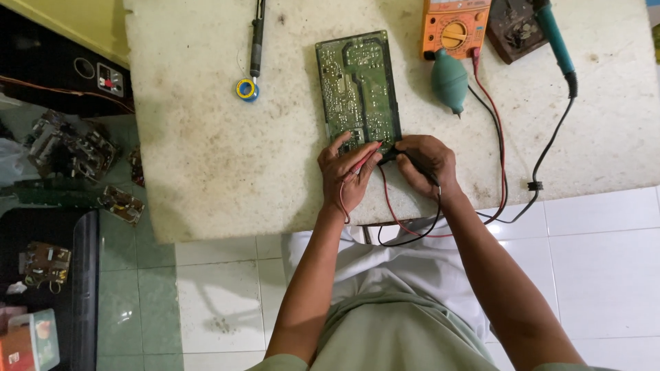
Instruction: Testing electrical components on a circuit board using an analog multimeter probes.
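Observation:
A green circuit board (359, 86) lies solder side up on a stained white slab (227, 144). My left hand (346, 175) pinches a red test probe (363, 162) and touches its tip to the board's near edge. My right hand (425, 163) grips a black test probe (405, 159), also at the near edge. Red and black leads (496, 130) loop off the slab's front and run up to an orange multimeter (455, 27) at the back.
A teal rubber blower bulb (449, 81), a soldering iron with a teal handle (554, 34) on its stand, a black desoldering pump (256, 38) and a solder spool (247, 89) lie on the slab. Loose circuit boards (72, 148) sit on the floor at left.

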